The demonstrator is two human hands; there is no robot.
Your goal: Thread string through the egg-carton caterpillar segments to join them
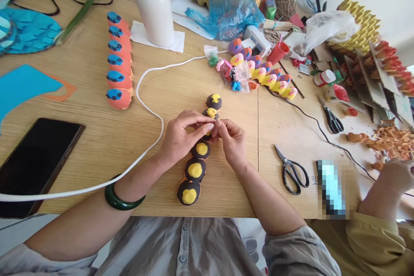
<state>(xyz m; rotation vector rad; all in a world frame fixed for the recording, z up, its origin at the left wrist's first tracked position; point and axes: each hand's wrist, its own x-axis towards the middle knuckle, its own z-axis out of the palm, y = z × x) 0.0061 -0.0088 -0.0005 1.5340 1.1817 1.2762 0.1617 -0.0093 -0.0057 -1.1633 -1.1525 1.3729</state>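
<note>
In the head view, a strip of egg-carton cups (195, 170) lies on the table, covered with black clay and topped with yellow clay discs. The farthest cup (214, 101) has small dark bits on its yellow top. My left hand (183, 133) and my right hand (231, 140) meet over the middle of the strip, fingertips pinched together. Whatever is between the fingertips is too small to make out. The fingers partly hide one cup beneath them.
An orange strip with blue tops (119, 60), a white cable (148, 146) and a phone (42, 159) are to the left. Scissors (291, 170) lie right. Behind stand a white bottle (153, 13) and yellow-purple strips (267, 78). A co-worker's hand (393, 177) is at far right.
</note>
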